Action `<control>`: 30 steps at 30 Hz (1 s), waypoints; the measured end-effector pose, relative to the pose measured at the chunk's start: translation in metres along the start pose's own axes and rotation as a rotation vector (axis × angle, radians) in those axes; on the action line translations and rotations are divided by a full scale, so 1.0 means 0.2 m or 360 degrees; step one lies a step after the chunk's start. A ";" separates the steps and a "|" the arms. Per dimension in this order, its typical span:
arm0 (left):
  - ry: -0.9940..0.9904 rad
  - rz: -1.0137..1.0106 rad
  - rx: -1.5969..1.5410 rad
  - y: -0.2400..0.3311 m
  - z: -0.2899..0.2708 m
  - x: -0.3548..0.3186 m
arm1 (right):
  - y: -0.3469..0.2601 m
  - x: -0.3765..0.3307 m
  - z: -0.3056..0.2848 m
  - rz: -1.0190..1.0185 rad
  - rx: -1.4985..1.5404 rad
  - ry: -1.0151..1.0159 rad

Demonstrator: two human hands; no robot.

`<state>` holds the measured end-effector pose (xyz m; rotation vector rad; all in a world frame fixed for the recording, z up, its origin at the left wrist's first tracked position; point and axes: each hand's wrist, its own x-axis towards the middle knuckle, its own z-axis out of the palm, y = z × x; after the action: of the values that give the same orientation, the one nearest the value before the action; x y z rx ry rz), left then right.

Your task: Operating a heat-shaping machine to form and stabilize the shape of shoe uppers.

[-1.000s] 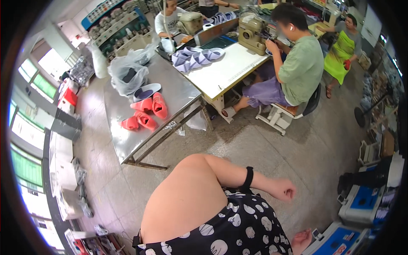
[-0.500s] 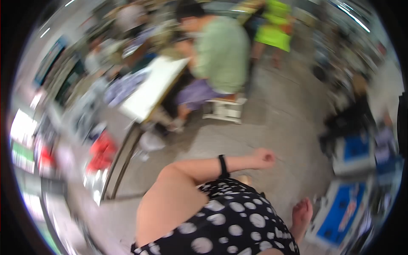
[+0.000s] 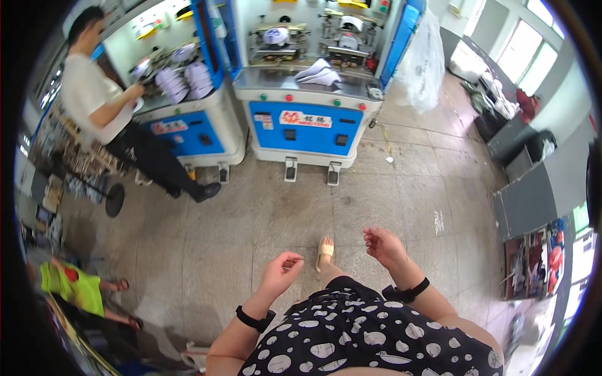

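Landmark: blue-and-white press machine (image 3: 305, 109), centre top, two foot pedals (image 3: 290, 170) at its base.

Far left of it: a co-worker in a white top (image 3: 88, 94) stands at a second blue machine (image 3: 188, 122) with pale shoe uppers (image 3: 179, 78) stacked on its shelf. Left and nearer the wearer: someone in a yellow-green top (image 3: 75, 288), seated low at the frame edge, feet out on the floor.

In front of the press, near side: left hand (image 3: 281, 271) held loosely curled, fingers half closed, nothing in it. Black wristband (image 3: 254, 319) on that wrist. Right hand (image 3: 384, 245) the same, loose curl, empty. Sandalled foot (image 3: 324, 250) between the two hands, pointing at the press. Nearest work items are the folded white pieces (image 3: 318, 74) on the press table, well apart from both hands.

Right of the press: a hanging clear plastic bag (image 3: 423, 53), then grey cabinets (image 3: 533, 188) along the wall.

Risks, as I read it:
- pedals sit proud on the floor; a foot landing on one by accident could cycle the press.
- the seated person's feet at left are a trip hazard if the wearer turns that way.
- co-worker is close to the press's left side; elbows could clash.
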<state>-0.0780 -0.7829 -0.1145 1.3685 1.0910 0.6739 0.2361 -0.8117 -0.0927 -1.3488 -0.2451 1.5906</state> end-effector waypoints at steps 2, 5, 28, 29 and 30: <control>-0.0105 0.0023 -0.0029 0.08 0.08 0.35 | -0.14 0.20 -0.11 -0.0037 0.0077 0.0059; -0.0241 0.0006 0.0019 0.15 0.12 0.74 | -0.29 0.47 -0.23 -0.0066 0.0224 0.0130; 0.0014 0.0172 -0.0196 0.60 -1.08 3.09 | -2.02 2.39 1.38 -0.1399 -0.0972 -0.0093; 0.0028 0.0257 -0.0200 0.63 -1.12 3.19 | -2.07 2.41 1.53 -0.1355 -0.1070 -0.0077; -0.0021 0.0218 -0.0212 0.71 -1.17 3.28 | -2.10 2.50 1.62 -0.1583 -0.1336 -0.0022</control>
<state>-0.0008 -0.0773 -0.0871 1.3391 0.9309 0.8215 0.2518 -0.0881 -0.0026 -1.4298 -1.4587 0.6251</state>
